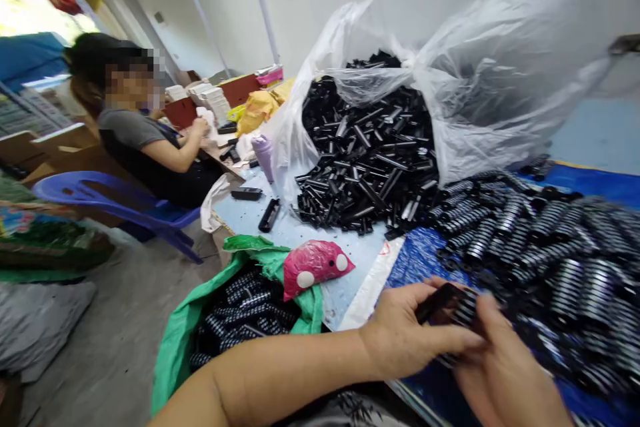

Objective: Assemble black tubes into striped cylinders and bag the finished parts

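My left hand (407, 333) is closed around a small black plastic part (440, 300), thumb and fingers pinching it. My right hand (505, 370) meets it from the right, fingers pressed on a ribbed black piece (465, 310) against that part. Both hands hover over the blue table cover (420, 257) at the near edge. Just beyond them spreads a heap of ribbed black pieces (545, 247). A clear plastic bag (500, 73) behind it spills black tubes (367, 153).
A green bag (200, 320) full of ribbed black pieces hangs at the table's left side, a pink bag (313, 263) beside it. Another person (150, 140) sits at the far left on a blue chair (105, 197), working among cardboard boxes (60, 143).
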Action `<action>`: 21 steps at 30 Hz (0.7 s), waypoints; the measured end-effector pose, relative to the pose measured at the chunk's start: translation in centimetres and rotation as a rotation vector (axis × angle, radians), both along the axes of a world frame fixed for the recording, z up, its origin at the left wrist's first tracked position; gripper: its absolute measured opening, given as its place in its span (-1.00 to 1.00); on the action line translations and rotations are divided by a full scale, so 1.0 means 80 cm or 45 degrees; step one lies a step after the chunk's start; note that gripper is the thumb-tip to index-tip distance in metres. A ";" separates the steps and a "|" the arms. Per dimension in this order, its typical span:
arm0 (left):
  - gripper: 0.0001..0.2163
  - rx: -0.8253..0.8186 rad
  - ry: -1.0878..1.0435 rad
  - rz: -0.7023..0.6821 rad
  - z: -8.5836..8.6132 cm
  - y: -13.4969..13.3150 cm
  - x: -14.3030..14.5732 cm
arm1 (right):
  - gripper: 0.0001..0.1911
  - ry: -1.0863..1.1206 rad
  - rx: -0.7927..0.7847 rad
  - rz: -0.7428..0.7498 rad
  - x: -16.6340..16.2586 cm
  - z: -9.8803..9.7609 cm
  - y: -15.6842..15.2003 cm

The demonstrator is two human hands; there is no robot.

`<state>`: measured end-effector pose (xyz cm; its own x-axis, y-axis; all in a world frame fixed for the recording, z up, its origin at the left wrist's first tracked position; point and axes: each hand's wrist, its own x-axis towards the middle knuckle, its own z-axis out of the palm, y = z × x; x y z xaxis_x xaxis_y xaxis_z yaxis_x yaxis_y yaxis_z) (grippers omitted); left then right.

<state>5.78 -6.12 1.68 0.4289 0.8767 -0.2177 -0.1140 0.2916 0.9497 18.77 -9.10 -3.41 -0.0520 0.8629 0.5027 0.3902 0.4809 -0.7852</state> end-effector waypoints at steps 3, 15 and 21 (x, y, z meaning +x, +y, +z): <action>-0.67 -0.011 0.055 -0.002 0.006 0.003 0.000 | -0.48 0.106 -0.108 -0.117 -0.003 0.010 -0.003; -0.50 -0.069 0.165 0.005 0.016 -0.002 -0.008 | -0.06 -0.359 0.246 -0.148 0.029 0.034 -0.033; -0.52 -0.121 0.022 0.065 0.015 -0.012 0.000 | -0.07 -0.407 0.343 -0.176 0.022 0.033 -0.038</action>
<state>5.76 -7.06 2.84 0.3794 0.8723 -0.3083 -0.1146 0.3750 0.9199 20.51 -12.12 -0.74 -0.1350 0.7131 0.6880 0.6680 0.5783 -0.4684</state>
